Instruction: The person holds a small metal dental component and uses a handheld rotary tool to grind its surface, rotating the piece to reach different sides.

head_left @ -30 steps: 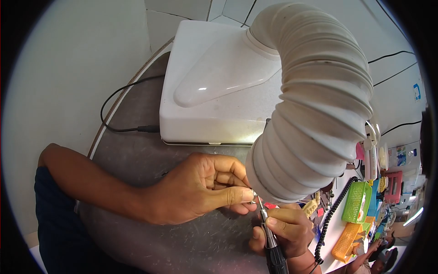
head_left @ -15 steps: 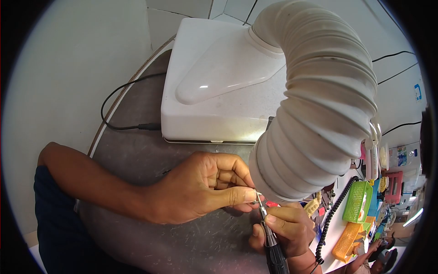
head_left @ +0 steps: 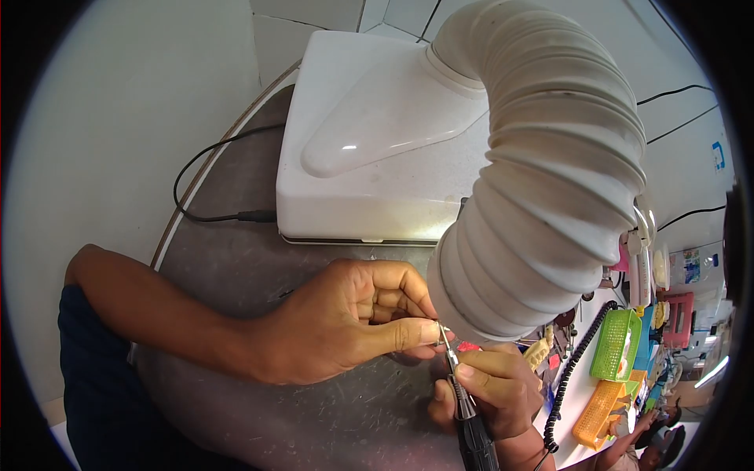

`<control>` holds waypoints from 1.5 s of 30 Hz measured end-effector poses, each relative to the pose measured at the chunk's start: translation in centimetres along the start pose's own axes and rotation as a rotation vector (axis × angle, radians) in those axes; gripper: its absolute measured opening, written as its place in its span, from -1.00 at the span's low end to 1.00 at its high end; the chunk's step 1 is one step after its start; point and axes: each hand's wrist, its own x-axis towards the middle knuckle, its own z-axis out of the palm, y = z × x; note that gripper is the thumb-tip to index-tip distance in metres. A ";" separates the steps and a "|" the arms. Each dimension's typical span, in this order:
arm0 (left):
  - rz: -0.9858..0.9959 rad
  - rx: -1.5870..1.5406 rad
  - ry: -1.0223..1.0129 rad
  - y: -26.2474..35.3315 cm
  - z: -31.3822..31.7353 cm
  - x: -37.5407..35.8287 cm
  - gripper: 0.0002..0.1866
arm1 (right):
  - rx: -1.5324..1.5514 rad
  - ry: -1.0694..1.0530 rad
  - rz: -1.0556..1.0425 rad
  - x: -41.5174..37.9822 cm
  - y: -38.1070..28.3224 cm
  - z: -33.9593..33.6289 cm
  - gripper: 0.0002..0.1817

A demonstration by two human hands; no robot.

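Observation:
My left hand [head_left: 361, 326] is closed in a pinch at the middle of the view. Between its thumb and index finger is something tiny that I cannot make out. In my right hand [head_left: 499, 385], gripped like a pen, is a rotary handpiece [head_left: 475, 439] with a black body and a metal nose. Its thin tip meets or nearly meets the left fingertips; contact is too small to tell. Just above both hands hangs the mouth of a ribbed white hose [head_left: 550, 212].
Behind my hands a white box-shaped machine [head_left: 369, 196] joins the hose. A black cable [head_left: 184, 177] loops left on the dark table [head_left: 228, 259]. To the right are a coiled cord [head_left: 577, 369], a green basket [head_left: 615, 345] and an orange basket [head_left: 597, 412]. Another person [head_left: 656, 447] is at the lower right.
The hose appears slightly higher and further left in the view. Both hands keep their hold, and the handpiece has barely moved.

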 end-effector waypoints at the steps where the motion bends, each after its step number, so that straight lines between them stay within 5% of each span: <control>1: -0.004 -0.001 -0.001 0.0 0.0 0.0 -0.86 | -0.027 -0.016 0.006 0.1 -0.1 0.0 -0.59; 45: -0.088 0.047 -0.063 0.8 -0.3 -0.1 -0.80 | 0.041 0.002 0.103 -0.4 0.0 -0.3 -0.58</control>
